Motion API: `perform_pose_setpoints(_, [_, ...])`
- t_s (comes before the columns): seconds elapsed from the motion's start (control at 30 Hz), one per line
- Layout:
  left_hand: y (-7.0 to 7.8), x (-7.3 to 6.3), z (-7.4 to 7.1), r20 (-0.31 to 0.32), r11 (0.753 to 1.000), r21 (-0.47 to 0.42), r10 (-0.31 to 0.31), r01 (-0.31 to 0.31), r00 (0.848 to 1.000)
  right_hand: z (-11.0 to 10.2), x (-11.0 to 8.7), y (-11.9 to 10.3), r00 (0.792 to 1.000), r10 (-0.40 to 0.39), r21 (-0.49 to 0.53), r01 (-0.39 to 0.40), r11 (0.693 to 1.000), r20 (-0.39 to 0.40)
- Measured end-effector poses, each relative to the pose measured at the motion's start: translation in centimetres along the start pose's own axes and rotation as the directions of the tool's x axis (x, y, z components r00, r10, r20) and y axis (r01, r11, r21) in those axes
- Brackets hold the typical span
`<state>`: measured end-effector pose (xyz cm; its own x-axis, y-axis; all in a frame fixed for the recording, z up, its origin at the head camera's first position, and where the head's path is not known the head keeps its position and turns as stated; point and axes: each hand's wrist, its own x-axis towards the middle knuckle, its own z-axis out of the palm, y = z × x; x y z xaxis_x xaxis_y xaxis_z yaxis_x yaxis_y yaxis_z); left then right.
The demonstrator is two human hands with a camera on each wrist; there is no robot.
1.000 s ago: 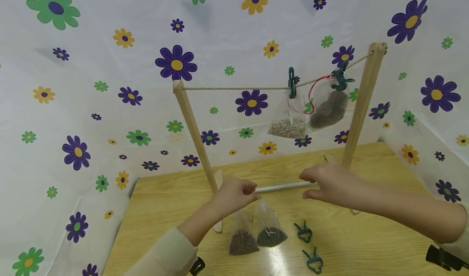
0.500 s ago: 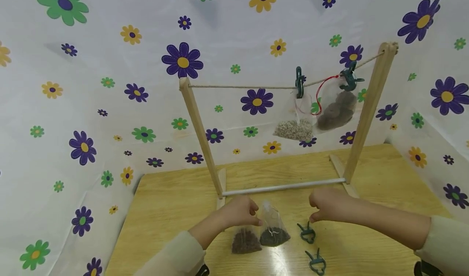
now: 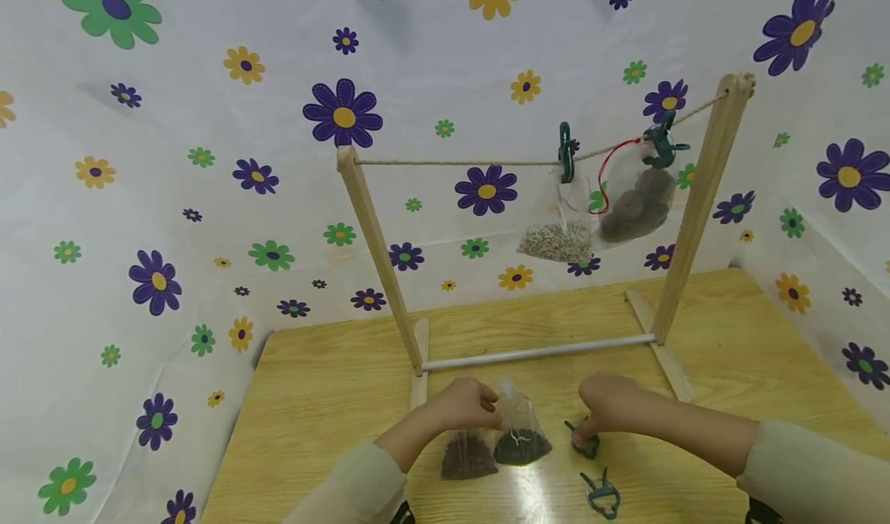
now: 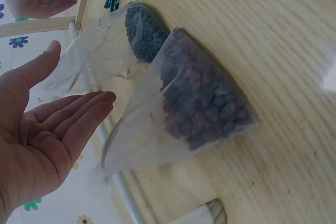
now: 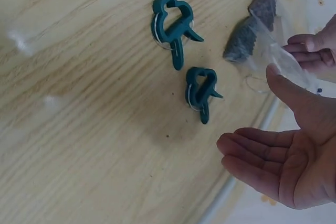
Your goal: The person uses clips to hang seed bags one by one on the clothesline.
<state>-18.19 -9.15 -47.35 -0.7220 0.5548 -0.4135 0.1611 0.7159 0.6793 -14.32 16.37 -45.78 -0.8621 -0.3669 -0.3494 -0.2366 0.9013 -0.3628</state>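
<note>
Hovering over the surface (image 3: 334,400), the left hand (image 3: 464,408) and the right hand (image 3: 612,404) each had a released grip, thumb apart from the fingers and nothing held. The brown bag (image 3: 468,458) and the dark bag (image 3: 523,447) lay in front of the stand (image 3: 378,253), the brown one closer to the surface's left edge. To their right lay the far clip (image 3: 585,447) and, more toward the near edge, the near clip (image 3: 603,501). Above, the rope (image 3: 452,162) carried a pale bag (image 3: 556,242) and a bulky bag (image 3: 640,203).

The right hand seemed to be after the far clip. Thumb and fingers would best have met on its two prongs, which pointed toward the back edge, squeezing them evenly. The left hand would probably have done best taking the dark bag by its clear, slack top, leaving the grains to hang freely below.

In the head view the right thumb overlapped the far clip, as if touching; the right wrist view showed a gap there, and a silver ring (image 5: 155,30) around the near clip. The left wrist view showed the left palm, hidden from the head. Only the head view showed the rope.
</note>
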Motion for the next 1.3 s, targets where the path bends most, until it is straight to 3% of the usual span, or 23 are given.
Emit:
perform_pose_setpoints(0.27, [-1.4, 1.5, 1.9, -0.057, 0.997, -0.075, 0.030, -0.034, 0.998, 2.1, 1.7, 0.6, 0.995, 0.101, 0.008, -0.101, 0.995, -0.001])
perform_pose_setpoints(0.5, [-2.1, 2.0, 3.7, -0.127, 0.989, -0.120, 0.076, -0.091, 0.989, 3.7, 3.1, 1.0, 0.986, 0.166, -0.076, -0.168, 0.983, -0.023])
perform_pose_setpoints(0.73, [-2.3, 2.2, 4.7, -0.173, 0.980, -0.115, 0.144, -0.165, 0.974, 3.5, 3.7, 1.0, 0.978, 0.207, -0.069, -0.207, 0.976, -0.004])
perform_pose_setpoints(1.0, [-2.2, 2.4, 5.5, -0.208, 0.975, -0.170, 0.103, -0.140, 0.973, 3.7, 3.6, 2.2, 0.985, 0.170, 0.110, -0.169, 0.980, -0.002])
perform_pose_setpoints(1.2, [-2.3, 1.9, 6.0, -0.255, 0.958, -0.210, 0.137, -0.193, 0.957, 3.4, 3.3, 2.8, 0.999, 0.015, 0.131, -0.010, 0.991, -0.038])
perform_pose_setpoints(1.3, [-2.4, 1.6, 6.3, -0.266, 0.949, -0.235, 0.144, -0.209, 0.953, 3.0, 3.2, 3.0, 0.999, 0.002, 0.152, 0.005, 0.988, -0.050])
